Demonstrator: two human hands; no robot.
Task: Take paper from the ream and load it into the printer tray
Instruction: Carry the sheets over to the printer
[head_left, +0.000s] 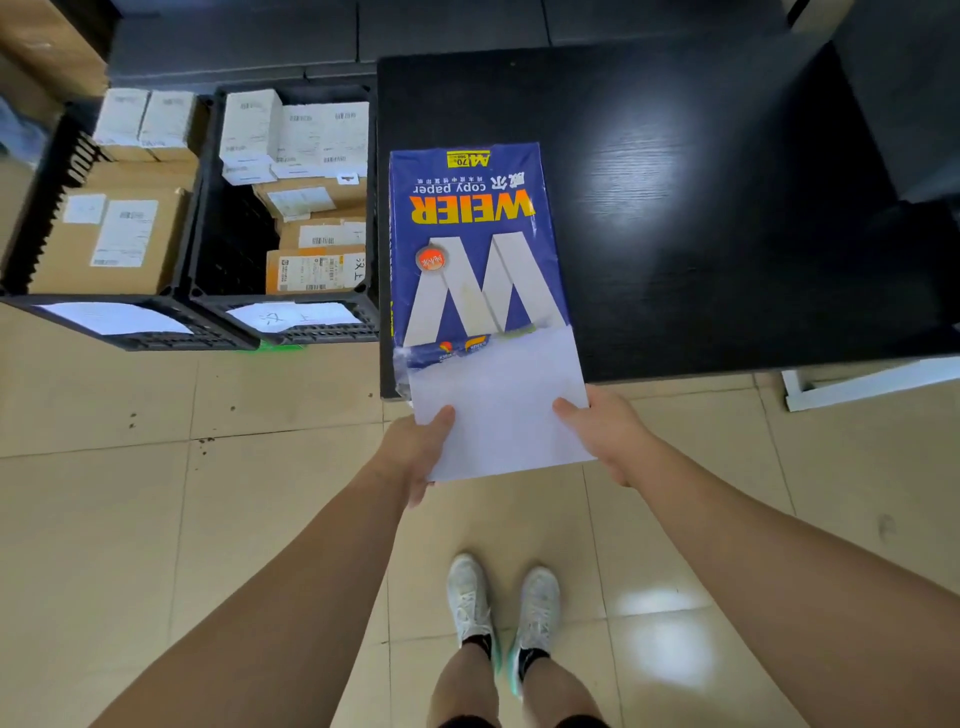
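We are pinching the white paper stack (498, 410) with our left hand (415, 452) and right hand (602, 434) at its side edges, its long axis running straight out of the torn blue Weier ream wrapper (472, 244) on the black table (727, 208) toward us.

One blue paper ream (475, 244) lies on one black table (727, 208), with one white paper stack (498, 405) at its near end; two hands grip that stack, left hand (415, 452) and right hand (608, 431); two black crates (208, 322) of boxes stand far left; two white shoes (504, 603) stand near
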